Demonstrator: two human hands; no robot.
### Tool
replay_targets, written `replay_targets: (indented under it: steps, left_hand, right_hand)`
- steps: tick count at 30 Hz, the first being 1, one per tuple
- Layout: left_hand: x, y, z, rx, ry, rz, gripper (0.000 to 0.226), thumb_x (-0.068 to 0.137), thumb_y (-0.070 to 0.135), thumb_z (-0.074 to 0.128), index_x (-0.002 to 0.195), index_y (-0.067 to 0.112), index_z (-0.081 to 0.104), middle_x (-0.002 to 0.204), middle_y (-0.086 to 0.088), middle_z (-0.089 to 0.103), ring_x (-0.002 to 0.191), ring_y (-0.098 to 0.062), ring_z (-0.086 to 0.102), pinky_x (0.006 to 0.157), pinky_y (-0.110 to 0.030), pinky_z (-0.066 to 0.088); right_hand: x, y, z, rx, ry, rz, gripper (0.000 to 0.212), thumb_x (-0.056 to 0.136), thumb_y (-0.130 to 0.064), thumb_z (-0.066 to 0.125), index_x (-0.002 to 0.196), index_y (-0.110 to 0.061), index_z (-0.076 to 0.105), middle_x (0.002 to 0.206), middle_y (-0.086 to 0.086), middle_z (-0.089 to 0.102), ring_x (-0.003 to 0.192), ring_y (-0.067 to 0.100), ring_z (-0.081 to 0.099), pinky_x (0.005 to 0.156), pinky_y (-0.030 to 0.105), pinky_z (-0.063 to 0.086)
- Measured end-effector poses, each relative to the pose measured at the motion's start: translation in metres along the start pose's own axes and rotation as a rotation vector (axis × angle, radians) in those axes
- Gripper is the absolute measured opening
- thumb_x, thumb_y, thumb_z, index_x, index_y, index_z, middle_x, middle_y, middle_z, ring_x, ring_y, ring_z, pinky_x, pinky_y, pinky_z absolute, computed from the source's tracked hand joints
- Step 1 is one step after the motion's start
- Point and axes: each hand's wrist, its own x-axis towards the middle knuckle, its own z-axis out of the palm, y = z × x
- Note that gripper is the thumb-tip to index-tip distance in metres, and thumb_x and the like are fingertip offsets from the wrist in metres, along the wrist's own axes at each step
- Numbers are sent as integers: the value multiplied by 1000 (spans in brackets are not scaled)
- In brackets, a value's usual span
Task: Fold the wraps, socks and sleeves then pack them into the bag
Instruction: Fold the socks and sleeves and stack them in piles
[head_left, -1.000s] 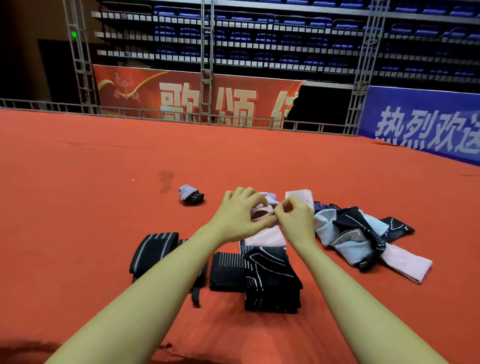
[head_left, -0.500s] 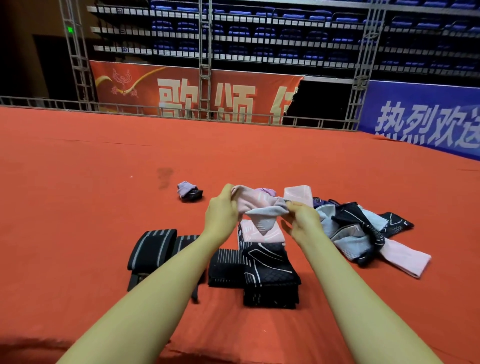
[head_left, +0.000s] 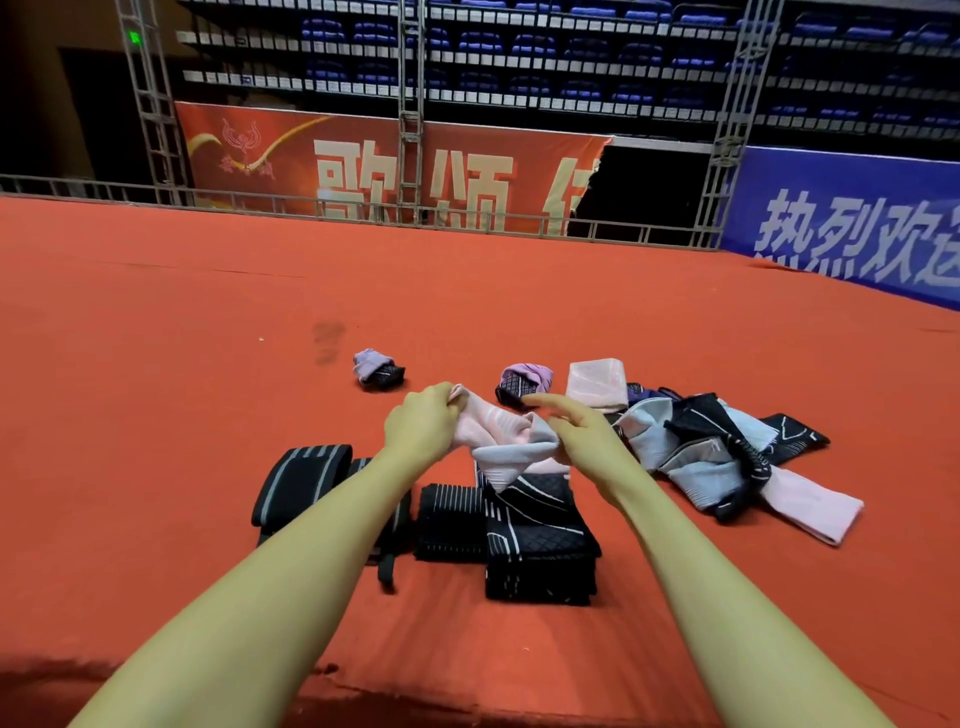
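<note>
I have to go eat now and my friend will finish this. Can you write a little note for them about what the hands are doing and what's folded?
Left hand grips one end of the pink-and-grey sock, held up over the folded things. Right hand is at its other end, fingers stretched out and relaxed; a real grip cannot be seen.
Done: black folded stack, striped black wraps, two rolled purple bundles, folded pink piece.
Left: fold this sock, then the loose pile on the right, then pack everything. No bag is in view.
</note>
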Motion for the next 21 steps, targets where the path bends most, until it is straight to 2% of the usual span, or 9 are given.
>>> replay_targets:
  steps: [2, 4, 6, 8, 11, 15, 18, 21]
  left_hand:
    - [2, -4, 4, -30, -20, -13, 27, 98, 30, 37, 101, 14, 60, 98, -12, 66, 92, -34, 59, 75, -40, 49]
    - [1, -6, 8, -37, -34, -9, 27, 98, 29, 37, 101, 15, 59, 97, -12, 65, 90, -34, 59, 73, -40, 49]
    - [-1, -7, 13, -18, -40, -7, 26, 98, 28, 36, 101, 14, 59, 97, -13, 65, 89, -34, 58, 70, -38, 45]
    - [-2, -9, 19, -20, -39, -16, 25, 98, 26, 36, 98, 14, 58, 94, -14, 65, 85, -35, 59, 66, -36, 42]
    - [0, -8, 24, -49, -36, -44, 23, 97, 26, 36, 93, 15, 56, 91, -13, 65, 78, -35, 60, 62, -34, 40]
    - [6, -3, 25, 2, -56, -17, 21, 98, 26, 38, 89, 14, 52, 98, -12, 63, 92, -34, 57, 69, -36, 42]
    - [6, -5, 30, 37, -43, -9, 17, 99, 21, 37, 86, 14, 46, 99, -14, 62, 93, -35, 55, 67, -36, 38]
    - [2, -11, 38, 64, -3, -19, 16, 98, 19, 35, 97, 10, 48, 99, -17, 62, 89, -37, 55, 63, -35, 35]
  right_hand:
    - [-2, 1, 2, -68, -91, 2, 45, 90, 1, 36, 106, -26, 68, 88, 0, 67, 57, 6, 48, 54, 17, 45]
    - [-4, 9, 5, -179, -159, -15, 43, 89, 0, 39, 100, -30, 67, 103, 5, 66, 77, 16, 55, 72, 32, 51]
    - [-7, 19, 7, -291, -199, -64, 41, 85, 2, 46, 94, -35, 63, 111, 3, 55, 96, 22, 52, 85, 32, 44]
    - [-8, 29, 7, -384, -239, -125, 41, 78, 1, 53, 85, -39, 57, 110, -9, 49, 104, 16, 46, 92, 33, 35]
    - [-8, 35, 5, -575, -312, -199, 33, 76, -5, 58, 90, -34, 53, 114, -17, 49, 102, 7, 36, 87, 33, 26]
    - [-3, 42, 8, -644, -249, -214, 52, 77, -6, 52, 106, -49, 46, 117, -19, 52, 107, 10, 38, 86, 23, 20]
    - [-1, 42, 12, -786, -259, -270, 39, 80, -10, 53, 108, -37, 51, 110, -20, 53, 107, 11, 39, 80, 28, 16]
    - [2, 39, 15, -940, -276, -335, 29, 82, -24, 59, 110, -30, 53, 104, -15, 55, 102, 12, 38, 82, 31, 16]
